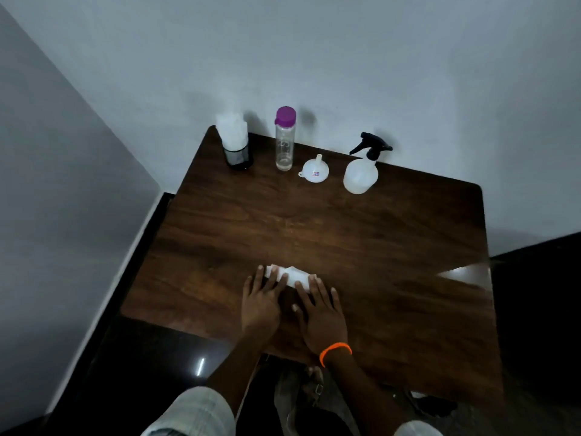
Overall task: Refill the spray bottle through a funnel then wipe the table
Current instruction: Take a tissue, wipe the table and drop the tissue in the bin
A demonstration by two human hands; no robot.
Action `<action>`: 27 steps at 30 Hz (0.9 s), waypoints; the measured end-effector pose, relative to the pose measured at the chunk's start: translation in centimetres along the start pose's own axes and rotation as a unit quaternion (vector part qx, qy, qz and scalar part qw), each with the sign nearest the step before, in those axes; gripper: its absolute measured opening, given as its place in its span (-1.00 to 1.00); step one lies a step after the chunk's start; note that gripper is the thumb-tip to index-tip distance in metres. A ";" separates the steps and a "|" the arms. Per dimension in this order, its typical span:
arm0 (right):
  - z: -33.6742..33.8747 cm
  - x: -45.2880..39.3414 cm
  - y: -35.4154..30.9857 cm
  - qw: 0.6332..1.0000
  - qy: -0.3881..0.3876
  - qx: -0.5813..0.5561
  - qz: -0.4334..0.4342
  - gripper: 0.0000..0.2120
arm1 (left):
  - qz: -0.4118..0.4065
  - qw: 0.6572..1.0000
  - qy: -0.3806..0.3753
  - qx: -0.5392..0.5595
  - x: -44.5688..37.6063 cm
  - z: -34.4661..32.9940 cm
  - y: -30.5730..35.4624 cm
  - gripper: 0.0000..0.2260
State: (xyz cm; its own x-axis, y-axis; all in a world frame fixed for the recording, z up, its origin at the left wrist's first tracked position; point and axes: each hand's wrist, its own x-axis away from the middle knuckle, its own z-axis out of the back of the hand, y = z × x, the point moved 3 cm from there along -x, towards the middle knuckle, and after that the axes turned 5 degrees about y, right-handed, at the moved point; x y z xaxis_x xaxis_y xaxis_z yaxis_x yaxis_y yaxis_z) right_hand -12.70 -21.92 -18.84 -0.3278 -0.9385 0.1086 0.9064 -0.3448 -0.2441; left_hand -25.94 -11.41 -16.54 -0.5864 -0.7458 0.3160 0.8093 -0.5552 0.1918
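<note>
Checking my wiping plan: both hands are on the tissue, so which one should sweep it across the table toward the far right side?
Probably the right hand: its straight fingers already press the tissue on its right end, with bare table stretching that way. The left hand would have to cross over.

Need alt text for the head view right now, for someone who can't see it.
Both hands, the left hand and right hand, press flat on a white tissue near the front of a dark wooden table. Along the far edge stand a tissue holder, a purple-capped bottle, an upturned funnel and a spray bottle.
</note>
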 end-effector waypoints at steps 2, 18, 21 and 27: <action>0.3 -1.8 0.5 1.000 0.009 -0.003 -0.013 -0.48 | -0.006 1.000 0.012 0.002 -2.0 0.6 0.2 -0.43; 2.8 -16.8 5.4 0.995 0.039 -0.022 -0.087 -0.47 | -0.037 0.998 0.056 0.021 -18.1 5.7 2.7 -0.47; 3.6 -19.0 6.6 0.994 0.027 -0.025 -0.099 -0.47 | -0.045 0.997 0.054 0.011 -20.6 6.3 3.8 -0.46; 5.0 -21.7 9.8 0.994 0.024 -0.024 -0.105 -0.46 | -0.056 0.996 0.063 0.005 -24.0 6.9 6.5 -0.44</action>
State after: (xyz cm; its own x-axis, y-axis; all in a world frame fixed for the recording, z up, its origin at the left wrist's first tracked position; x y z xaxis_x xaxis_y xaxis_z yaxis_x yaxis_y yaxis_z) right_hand 4.59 -4.82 -18.75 -0.5212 -0.8456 0.1156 0.8037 -0.5318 -0.2669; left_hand -6.37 5.42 -16.48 -0.6725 -0.7197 0.1729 0.7381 -0.6350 0.2279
